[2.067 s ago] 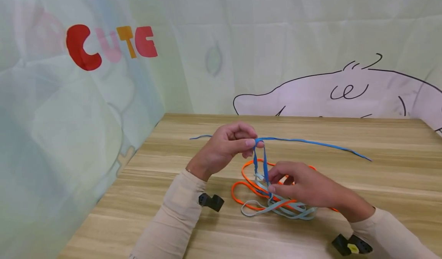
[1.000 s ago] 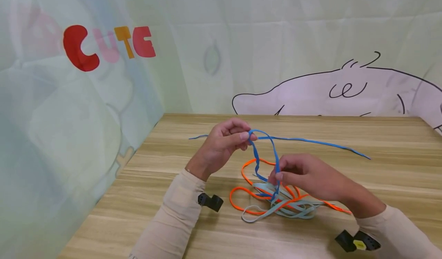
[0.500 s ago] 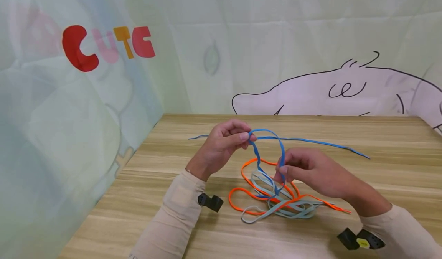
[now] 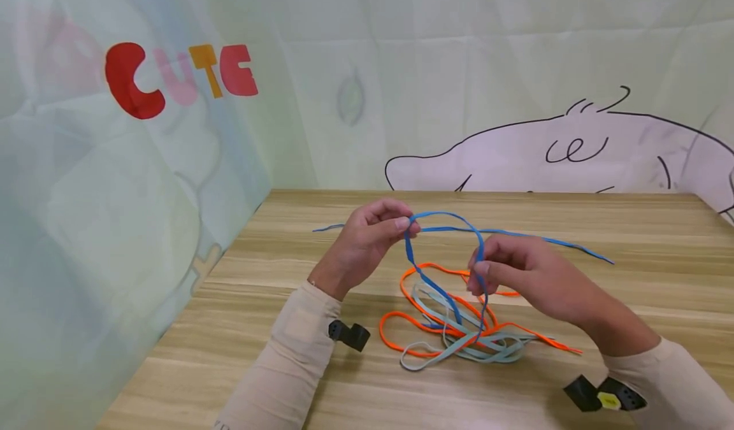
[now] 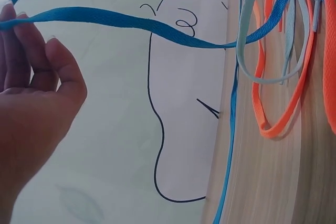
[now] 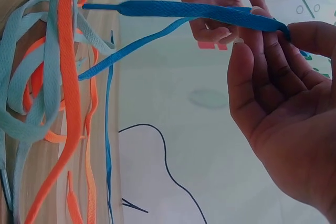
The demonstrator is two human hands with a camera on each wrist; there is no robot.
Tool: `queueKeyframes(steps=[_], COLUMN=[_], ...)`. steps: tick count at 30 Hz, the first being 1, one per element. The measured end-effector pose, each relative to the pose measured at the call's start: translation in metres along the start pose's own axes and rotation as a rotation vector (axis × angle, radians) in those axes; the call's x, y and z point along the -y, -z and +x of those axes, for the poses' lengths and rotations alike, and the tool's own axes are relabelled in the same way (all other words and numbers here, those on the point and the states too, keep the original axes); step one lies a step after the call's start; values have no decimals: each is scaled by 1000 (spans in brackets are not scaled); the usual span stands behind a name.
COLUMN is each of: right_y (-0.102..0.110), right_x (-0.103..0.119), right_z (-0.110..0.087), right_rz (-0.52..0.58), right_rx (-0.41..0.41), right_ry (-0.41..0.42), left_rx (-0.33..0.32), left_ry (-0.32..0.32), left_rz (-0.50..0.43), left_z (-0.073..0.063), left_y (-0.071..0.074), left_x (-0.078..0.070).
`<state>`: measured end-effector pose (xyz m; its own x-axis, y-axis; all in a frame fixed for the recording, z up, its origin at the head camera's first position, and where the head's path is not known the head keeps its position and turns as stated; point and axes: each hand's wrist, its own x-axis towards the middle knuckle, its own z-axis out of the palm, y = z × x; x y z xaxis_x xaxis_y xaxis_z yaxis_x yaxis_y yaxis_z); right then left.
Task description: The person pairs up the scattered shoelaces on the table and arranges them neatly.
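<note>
Thumb and fingers of my left hand [image 4: 367, 239] pinch a flat blue shoelace [image 4: 438, 214] above the table. It arches across to my right hand [image 4: 530, 280], lower and to the right, which pinches it too. Below the right hand the lace runs down to a narrow tip [image 6: 100, 7], plain in the right wrist view. From the left hand, another stretch of blue lace slopes down into a loose heap. In that heap an orange shoelace [image 4: 395, 315] and a pale blue shoelace [image 4: 427, 361] lie looped over each other.
Behind the hands a length of blue lace [image 4: 564, 243] stretches across the wooden table [image 4: 287, 251], passing behind the left hand. Printed fabric walls [image 4: 338, 48] border the table's back and left. Each sleeve carries a black strap mount [image 4: 350, 335].
The right hand has moved right and up, sliding along the blue lace, and the loop between the hands has widened. The left hand has barely moved. The heap's orange ends have come into view.
</note>
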<state>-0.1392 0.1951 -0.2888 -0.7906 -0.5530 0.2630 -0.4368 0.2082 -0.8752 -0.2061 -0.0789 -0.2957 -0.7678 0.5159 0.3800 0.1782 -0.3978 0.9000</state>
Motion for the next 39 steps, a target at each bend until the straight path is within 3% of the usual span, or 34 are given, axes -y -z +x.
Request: queueKeyframes(steps=[12, 25, 39], right_y=[7, 19, 26], right_x=[2, -5, -18], right_z=[-2, -4, -1], right_rz=[16, 4, 47], right_rx=[-86, -171, -252], right_ry=[21, 13, 0], left_rx=[-98, -100, -127], left_ry=[2, -11, -82], left_rz=[-61, -92, -163], left_z=[1, 2, 3], left_y=[4, 7, 14], left_x=[-1, -1, -2])
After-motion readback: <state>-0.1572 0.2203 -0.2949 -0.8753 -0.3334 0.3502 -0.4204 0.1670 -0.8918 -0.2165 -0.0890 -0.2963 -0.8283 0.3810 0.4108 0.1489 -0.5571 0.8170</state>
